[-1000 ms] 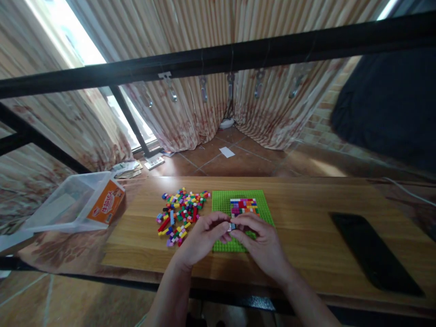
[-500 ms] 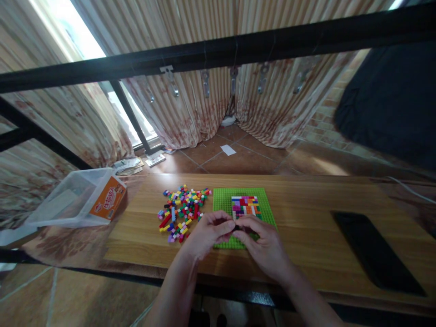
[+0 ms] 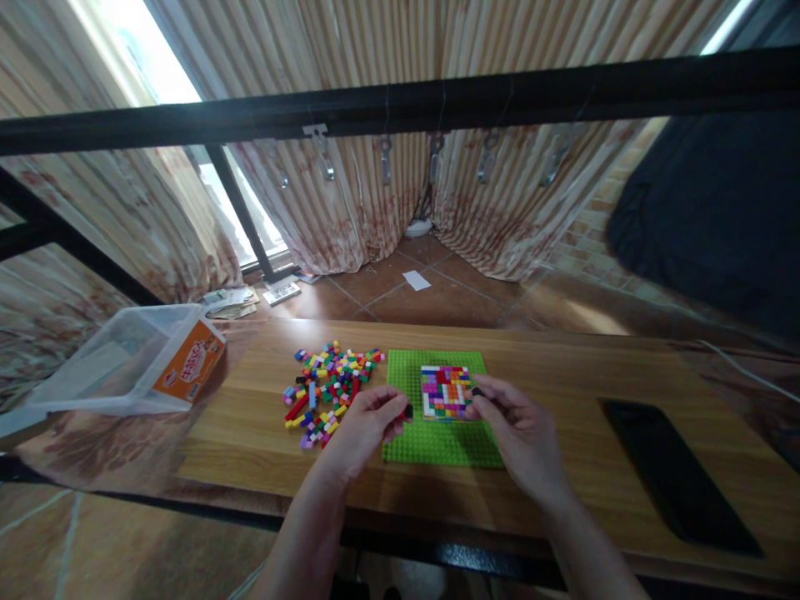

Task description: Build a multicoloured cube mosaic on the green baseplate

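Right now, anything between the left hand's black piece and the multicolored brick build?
Nothing visible. The left hand holds the black piece just left of the brick build; only green baseplate shows between them.

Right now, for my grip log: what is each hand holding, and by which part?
Left hand pinches a small black block, right hand another black block; gripped faces are too small to tell.
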